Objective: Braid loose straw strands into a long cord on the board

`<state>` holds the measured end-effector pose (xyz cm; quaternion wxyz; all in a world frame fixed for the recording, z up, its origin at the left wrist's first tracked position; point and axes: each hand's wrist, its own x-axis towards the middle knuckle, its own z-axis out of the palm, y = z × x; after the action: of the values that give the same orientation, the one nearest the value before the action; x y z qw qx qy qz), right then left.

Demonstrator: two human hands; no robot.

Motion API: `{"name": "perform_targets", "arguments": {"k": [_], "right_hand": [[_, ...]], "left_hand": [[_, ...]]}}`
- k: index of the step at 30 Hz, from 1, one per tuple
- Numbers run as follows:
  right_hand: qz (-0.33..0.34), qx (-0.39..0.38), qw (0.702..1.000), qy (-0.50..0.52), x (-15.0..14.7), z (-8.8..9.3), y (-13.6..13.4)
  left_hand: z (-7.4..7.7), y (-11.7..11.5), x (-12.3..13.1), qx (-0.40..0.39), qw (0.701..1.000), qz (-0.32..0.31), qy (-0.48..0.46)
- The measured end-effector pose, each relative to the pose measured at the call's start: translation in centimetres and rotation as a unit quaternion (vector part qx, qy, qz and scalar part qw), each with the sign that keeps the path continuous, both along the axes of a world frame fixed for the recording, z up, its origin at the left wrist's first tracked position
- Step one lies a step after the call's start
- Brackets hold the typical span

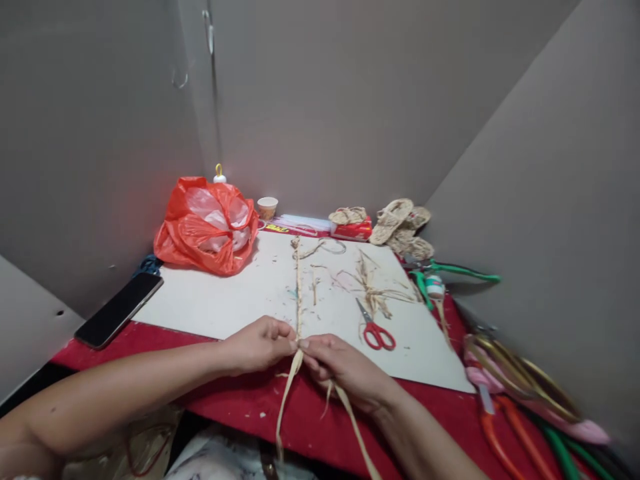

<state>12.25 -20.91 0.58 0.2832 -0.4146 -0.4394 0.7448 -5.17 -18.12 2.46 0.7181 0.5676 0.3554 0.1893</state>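
My left hand (260,345) and my right hand (340,365) meet at the near edge of a white board (225,293). Both pinch the near end of a thin braided straw cord (299,293) that runs straight away from me across the board. Loose pale straw strips (287,400) hang from the pinch down over the red tablecloth (240,400) toward my lap. Red-handled scissors (375,328) lie on the board just right of my right hand. A small heap of loose straw (373,287) lies beyond the scissors.
An orange plastic bag (207,223) sits at the back left, a paper cup (267,207) behind it. A black phone (120,309) lies at the left edge. Woven straw sandals (400,227) rest at the back right. Green and orange tools (515,413) crowd the right side. Grey walls enclose the table.
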Motion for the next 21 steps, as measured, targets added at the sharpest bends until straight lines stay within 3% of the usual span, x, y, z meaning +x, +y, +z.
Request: {"name": "perform_targets", "arguments": {"k": [7, 15, 18, 21], "right_hand": [[0.001, -0.006, 1.0, 0.001, -0.1, -1.0, 0.3], [0.016, -0.028, 0.999, 0.012, 0.2, -0.9, 0.2], [0.015, -0.027, 1.0, 0.004, 0.1, -0.7, 0.2], [0.02, -0.011, 1.0, -0.003, 0.0, -0.7, 0.3]], "left_hand": [[0.5, 1.6, -0.7, -0.033, 0.994, -0.087, 0.053], [1.5, 3.0, -1.7, -0.037, 0.984, -0.123, 0.12], [2.4, 4.2, -2.5, 0.056, 0.969, -0.114, 0.213], [4.3, 5.9, -2.1, 0.24, 0.918, -0.078, 0.307]]}}
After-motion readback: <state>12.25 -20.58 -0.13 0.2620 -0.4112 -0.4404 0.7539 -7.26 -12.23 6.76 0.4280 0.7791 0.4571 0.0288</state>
